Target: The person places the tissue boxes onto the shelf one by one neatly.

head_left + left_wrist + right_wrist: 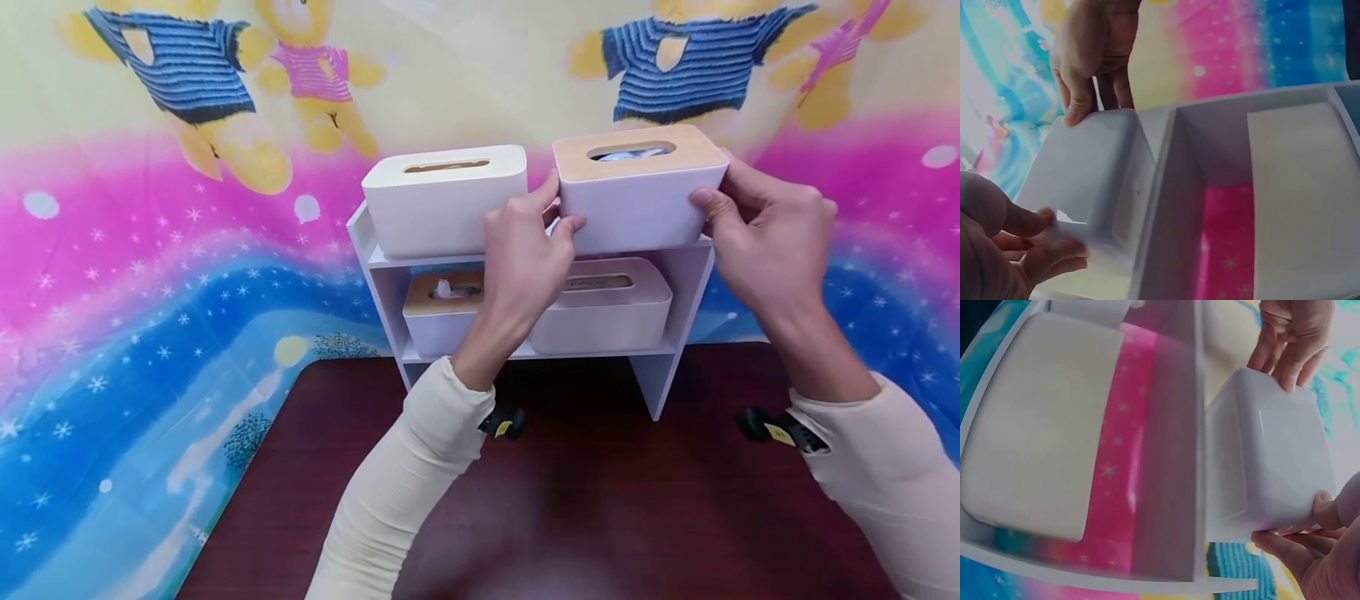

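Observation:
A white tissue box with a light wooden lid (637, 200) is at the right end of the top shelf, with something pale showing in its slot. My left hand (528, 254) holds its left end between thumb and fingers. My right hand (776, 225) grips the right end, thumb on the front corner. Both wrist views show the box's underside tilted at the shelf edge, with the left hand (997, 250) and the right hand (1329, 550) at opposite ends. Beside it on the top shelf stands an all-cream tissue box (442, 208), close to my left hand.
A white two-tier rack (656, 383) stands on a dark red-brown table (570, 517). Its lower shelf bears a wooden-lidded tissue box (438, 332) and a cream one (607, 321); my left hand partly hides the former. Behind hangs a colourful bear-print cloth (465, 75).

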Demonstrator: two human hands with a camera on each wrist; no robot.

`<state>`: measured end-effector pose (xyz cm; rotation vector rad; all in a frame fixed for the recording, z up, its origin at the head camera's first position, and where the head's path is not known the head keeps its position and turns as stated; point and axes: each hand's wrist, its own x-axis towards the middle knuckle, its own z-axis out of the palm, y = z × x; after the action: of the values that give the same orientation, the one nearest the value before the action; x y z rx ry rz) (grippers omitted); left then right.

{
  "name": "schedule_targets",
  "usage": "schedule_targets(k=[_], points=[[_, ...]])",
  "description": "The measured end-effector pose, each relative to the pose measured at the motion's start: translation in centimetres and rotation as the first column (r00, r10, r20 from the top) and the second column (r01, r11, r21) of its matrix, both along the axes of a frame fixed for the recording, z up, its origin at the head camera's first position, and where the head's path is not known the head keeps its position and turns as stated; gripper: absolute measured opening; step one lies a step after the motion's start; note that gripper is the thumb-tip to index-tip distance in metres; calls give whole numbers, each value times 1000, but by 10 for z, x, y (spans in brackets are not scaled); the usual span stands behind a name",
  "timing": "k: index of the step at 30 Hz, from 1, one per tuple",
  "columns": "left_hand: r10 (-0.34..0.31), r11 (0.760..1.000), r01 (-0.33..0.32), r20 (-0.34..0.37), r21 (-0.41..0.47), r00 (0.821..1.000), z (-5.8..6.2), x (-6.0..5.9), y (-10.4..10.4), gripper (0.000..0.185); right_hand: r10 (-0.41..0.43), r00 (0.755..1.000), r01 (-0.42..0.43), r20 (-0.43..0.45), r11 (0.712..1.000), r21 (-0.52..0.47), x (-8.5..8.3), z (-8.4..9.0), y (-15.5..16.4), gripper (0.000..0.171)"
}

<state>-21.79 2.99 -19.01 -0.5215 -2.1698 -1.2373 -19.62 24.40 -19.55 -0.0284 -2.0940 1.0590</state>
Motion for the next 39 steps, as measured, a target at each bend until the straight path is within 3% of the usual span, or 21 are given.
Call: schedule_targets(k=[7,12,20,28,33,39], points=[[82,996,-83,-41,-22,996,-8,-17,7,50,-52,999,52,15,998,24,-20,-4,-3,42],[92,995,-94,-89,-24,992,-14,-24,11,48,-59,998,58,4,998,36,-28,-10,-6,42],[135,989,-143,-131,-48,982,-17,-29,15,46,-63,998,64,-29,997,50,-34,-11,-9,38],[144,985,-154,-127,-80,981,-18,-30,18,48,-63,998,62,21,997,49,-35,-12,-9,43],[101,987,-113,-107,-113,989,-20,-24,15,62,16,995,-22,100,998,58,-29,-13,-8,61],[-2,994,-14,-133,-112,991,-24,-1,-2,78,67,992,-74,107,996,56,-8,-22,-8,78]])
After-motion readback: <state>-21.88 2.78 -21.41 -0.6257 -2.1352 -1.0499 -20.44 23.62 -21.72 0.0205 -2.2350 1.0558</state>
